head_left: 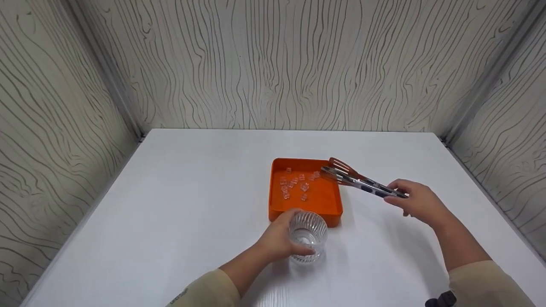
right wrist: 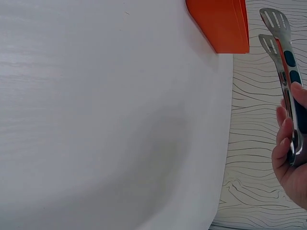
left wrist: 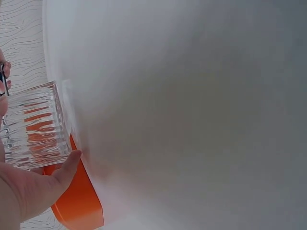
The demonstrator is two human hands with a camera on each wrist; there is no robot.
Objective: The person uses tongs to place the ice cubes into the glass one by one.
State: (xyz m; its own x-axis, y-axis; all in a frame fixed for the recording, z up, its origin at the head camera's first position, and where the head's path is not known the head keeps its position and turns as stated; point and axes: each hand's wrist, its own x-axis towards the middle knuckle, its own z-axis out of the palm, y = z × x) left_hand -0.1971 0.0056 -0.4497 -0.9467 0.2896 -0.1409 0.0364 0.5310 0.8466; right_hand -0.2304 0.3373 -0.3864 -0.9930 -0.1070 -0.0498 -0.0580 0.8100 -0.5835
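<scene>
My left hand [head_left: 281, 238] grips a ribbed clear glass [head_left: 308, 234] in front of the orange tray. In the left wrist view the thumb and fingers wrap the glass [left wrist: 36, 127], whose wall shows orange through it. My right hand [head_left: 420, 202] holds metal tongs [head_left: 371, 186] by the handle end, their slotted tips over the tray's right side. The right wrist view shows the two slotted heads of the tongs [right wrist: 276, 31] standing slightly apart. Several small clear cubes [head_left: 294, 183] lie scattered in the orange tray [head_left: 324, 202]; whether the tongs touch any is unclear.
The white table [head_left: 192, 192] carries the tray near its middle. A wood-grain panel [head_left: 273, 64] stands behind it, with similar panels at the left and right sides. A small black object [head_left: 441, 299] shows at the right wrist.
</scene>
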